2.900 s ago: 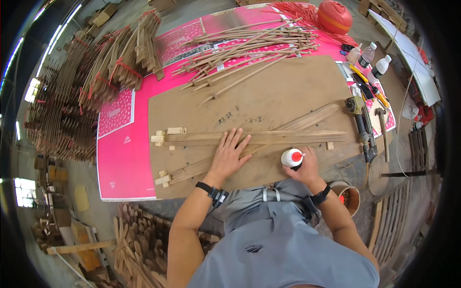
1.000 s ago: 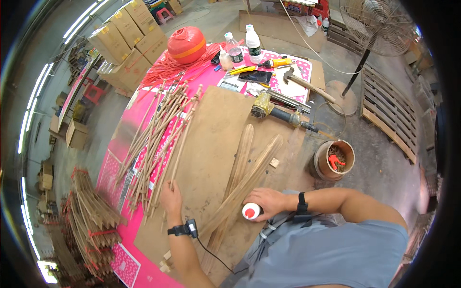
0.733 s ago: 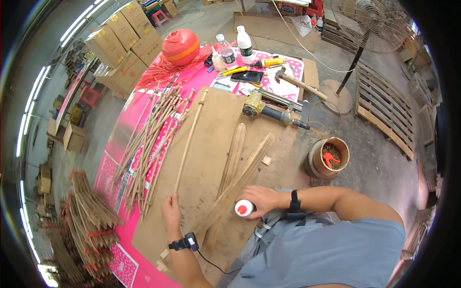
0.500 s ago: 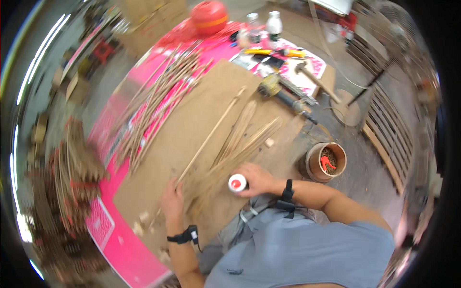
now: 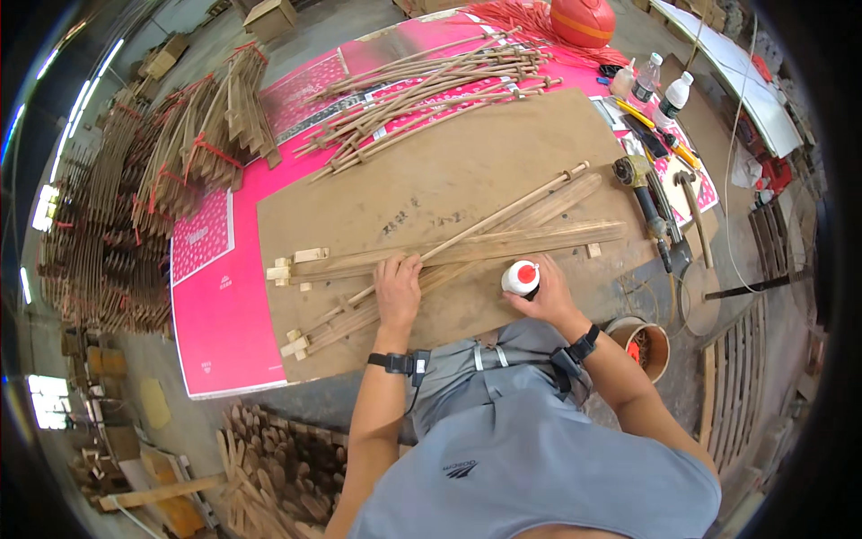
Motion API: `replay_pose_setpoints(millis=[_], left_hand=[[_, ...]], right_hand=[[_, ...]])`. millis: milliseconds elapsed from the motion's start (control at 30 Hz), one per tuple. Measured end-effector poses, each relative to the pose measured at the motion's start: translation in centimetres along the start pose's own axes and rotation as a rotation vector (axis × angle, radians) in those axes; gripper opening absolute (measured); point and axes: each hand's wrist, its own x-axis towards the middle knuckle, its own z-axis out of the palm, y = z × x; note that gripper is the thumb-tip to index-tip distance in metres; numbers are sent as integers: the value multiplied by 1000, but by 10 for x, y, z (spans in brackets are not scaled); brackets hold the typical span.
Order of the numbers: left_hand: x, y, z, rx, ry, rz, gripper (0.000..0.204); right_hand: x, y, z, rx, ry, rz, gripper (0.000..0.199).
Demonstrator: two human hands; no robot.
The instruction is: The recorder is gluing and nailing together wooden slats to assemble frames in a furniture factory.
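Note:
My left hand (image 5: 398, 286) is closed around a thin wooden rod (image 5: 503, 213) that lies slantwise over the flat wooden slats (image 5: 530, 242). The rod has a small knob near its far right end. In my right hand (image 5: 555, 292) is a white plastic bottle (image 5: 512, 284) with a red cap (image 5: 527, 272), held near the table's front edge. Small wooden blocks (image 5: 312, 254) lie by the left ends of the slats. All this rests on a brown board (image 5: 359, 211).
Beyond the board lies a pile of knobbed rods (image 5: 431, 85). Bottles (image 5: 673, 96), a hammer (image 5: 691, 207) and a power tool (image 5: 648, 211) occupy the right side. A round tub (image 5: 660, 350) stands near my right forearm. Bundled slats (image 5: 171, 162) are stacked at left.
My view has turned, so the table appears rotated. My left hand still holds the rod, and the bottle stays in my right hand.

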Motion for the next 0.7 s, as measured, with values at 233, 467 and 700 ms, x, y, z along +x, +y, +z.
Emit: replay_pose_setpoints(millis=[233,467,700], left_hand=[[-13,13,-24,-4,14,-27,16],[-29,-5,-33,-48,71,-52,15],[-33,-9,-27,-66,90,-37,15]], right_hand=[[-4,6,1,-23,17,-33,58],[-3,9,2,-32,9,-4,57],[-3,6,3,-44,17,-2,57]])
